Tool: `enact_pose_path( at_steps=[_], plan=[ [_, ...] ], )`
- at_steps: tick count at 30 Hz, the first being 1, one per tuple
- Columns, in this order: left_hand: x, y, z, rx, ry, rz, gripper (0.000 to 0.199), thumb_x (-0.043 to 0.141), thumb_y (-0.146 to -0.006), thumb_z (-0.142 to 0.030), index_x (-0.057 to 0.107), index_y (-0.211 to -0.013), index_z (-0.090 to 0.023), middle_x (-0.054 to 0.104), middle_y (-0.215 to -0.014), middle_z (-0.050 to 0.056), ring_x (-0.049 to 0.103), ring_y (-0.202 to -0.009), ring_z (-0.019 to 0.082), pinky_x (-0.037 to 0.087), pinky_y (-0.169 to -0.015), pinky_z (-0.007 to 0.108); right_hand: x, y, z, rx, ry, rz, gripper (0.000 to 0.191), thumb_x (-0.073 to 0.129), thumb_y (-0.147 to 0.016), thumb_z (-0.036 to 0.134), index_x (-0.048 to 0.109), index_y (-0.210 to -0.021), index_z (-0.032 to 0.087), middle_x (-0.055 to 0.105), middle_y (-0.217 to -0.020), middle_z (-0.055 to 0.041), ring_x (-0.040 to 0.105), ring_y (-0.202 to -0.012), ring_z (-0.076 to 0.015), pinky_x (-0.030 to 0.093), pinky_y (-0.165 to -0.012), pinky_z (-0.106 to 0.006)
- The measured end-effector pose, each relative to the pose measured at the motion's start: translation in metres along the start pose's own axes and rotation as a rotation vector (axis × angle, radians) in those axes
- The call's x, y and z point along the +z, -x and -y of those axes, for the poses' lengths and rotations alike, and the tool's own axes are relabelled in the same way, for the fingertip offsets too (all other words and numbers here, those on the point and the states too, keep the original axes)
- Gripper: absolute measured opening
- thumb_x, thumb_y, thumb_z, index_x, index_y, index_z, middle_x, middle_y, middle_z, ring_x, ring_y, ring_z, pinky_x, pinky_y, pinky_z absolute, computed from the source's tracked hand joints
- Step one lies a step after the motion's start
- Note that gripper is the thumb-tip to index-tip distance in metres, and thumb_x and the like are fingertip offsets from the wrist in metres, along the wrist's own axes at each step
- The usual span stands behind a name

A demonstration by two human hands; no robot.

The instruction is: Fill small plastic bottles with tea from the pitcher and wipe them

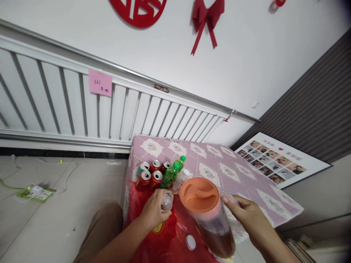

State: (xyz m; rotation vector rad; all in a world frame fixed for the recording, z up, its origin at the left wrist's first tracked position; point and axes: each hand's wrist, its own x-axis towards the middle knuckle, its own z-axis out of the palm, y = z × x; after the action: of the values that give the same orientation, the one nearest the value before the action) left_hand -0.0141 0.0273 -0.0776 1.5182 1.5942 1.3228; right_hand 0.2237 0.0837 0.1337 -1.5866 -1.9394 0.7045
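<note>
My left hand (155,211) is wrapped round a clear plastic bottle (167,200) whose mouth is uncapped. On the right, my right hand (244,210) grips the handle of a clear pitcher (216,233) with an orange lid (199,194). Brown liquid stands in the pitcher's lower part. The pitcher is tilted, its lid close to the bottle but apart from it. A white bottle cap (190,242) lies on the red plastic bag (181,223) below. Beyond my left hand are several opened drink cans (156,177) and green bottles (171,174) with green caps.
Another clear bottle with a white cap (186,173) stands beside the green ones. A purple patterned cloth (208,171) covers the surface. Behind it runs a white radiator (161,113) bearing a pink note (100,83). A framed photo board (285,159) leans at the right; a power strip (35,193) lies on the floor.
</note>
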Motion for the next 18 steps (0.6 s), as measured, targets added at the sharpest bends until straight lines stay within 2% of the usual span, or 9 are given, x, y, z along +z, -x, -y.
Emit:
enact_pose_path(
  at_steps=[4, 18],
  plan=[
    [0.0005, 0.0002, 0.0000, 0.004, 0.002, -0.004, 0.064, 0.075, -0.064, -0.013, 0.051, -0.123, -0.020, 0.060, -0.121, 0.009, 0.058, -0.114, 0.027, 0.047, -0.101, 0.042, -0.0028, -0.0038, -0.0045, 0.012, 0.030, 0.052, 0.047, 0.071, -0.068, 0.064, 0.057, -0.056, 0.020, 0.045, -0.055, 0.0039, 0.041, -0.057, -0.0145, 0.035, -0.053, -0.025],
    [0.0010, 0.0004, 0.0009, 0.014, 0.013, -0.009, 0.064, 0.075, -0.064, -0.013, 0.052, -0.122, -0.021, 0.060, -0.120, 0.008, 0.058, -0.114, 0.027, 0.046, -0.101, 0.042, -0.0054, -0.0048, -0.0031, -0.007, 0.045, 0.054, 0.043, 0.071, -0.068, 0.061, 0.063, -0.056, 0.020, 0.052, -0.055, 0.0024, 0.047, -0.057, -0.0159, 0.039, -0.053, -0.025]
  ],
)
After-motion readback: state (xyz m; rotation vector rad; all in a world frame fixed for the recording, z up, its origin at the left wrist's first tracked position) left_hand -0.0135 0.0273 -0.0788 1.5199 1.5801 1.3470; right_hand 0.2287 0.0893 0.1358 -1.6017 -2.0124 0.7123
